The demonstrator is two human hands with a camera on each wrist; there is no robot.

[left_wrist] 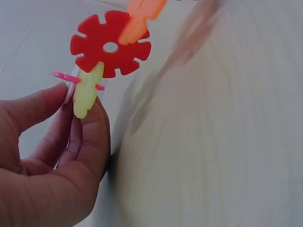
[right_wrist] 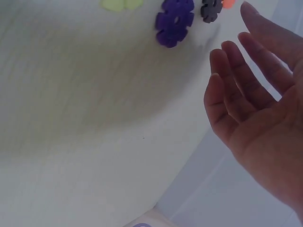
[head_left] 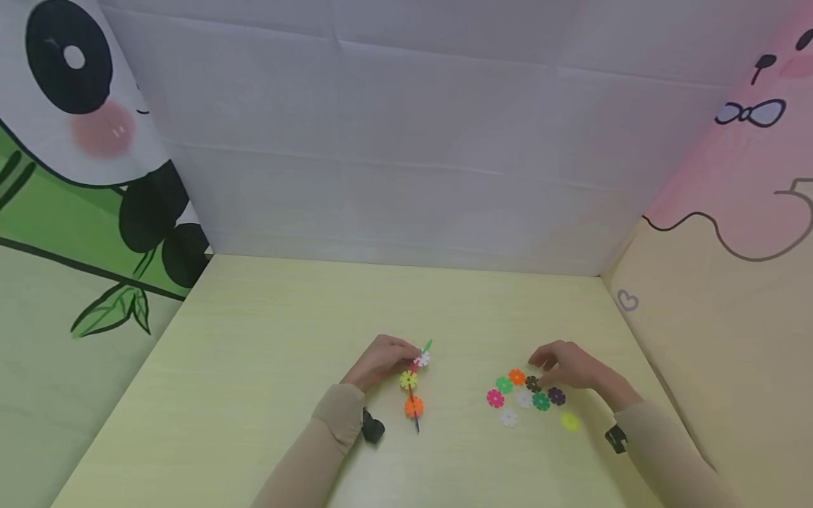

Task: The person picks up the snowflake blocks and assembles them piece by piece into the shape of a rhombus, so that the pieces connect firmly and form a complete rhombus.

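My left hand (head_left: 380, 358) pinches one end of a chain of interlocking notched plastic discs, at a white disc (head_left: 423, 358). Along that chain come a yellow disc (head_left: 408, 380) and an orange disc (head_left: 414, 407), with others seen edge-on. The left wrist view shows a red disc (left_wrist: 92, 40) face-on beyond the thumb and fingertips. Over at the right, my right hand (head_left: 569, 365) hovers with loosely bent, spread fingers and nothing between them. A black disc (head_left: 532, 384) lies nearest its thumb; the right wrist view shows a purple disc (right_wrist: 174, 21) apart from the fingers.
Loose discs lie in a cluster by the right hand, among them a pink one (head_left: 495, 398), an orange one (head_left: 517, 377) and a dark green one (head_left: 541, 401). A yellow disc (head_left: 570, 422) lies nearer the front. Printed panels flank the pale table (head_left: 254, 395); a white wall (head_left: 406, 176) closes the back.
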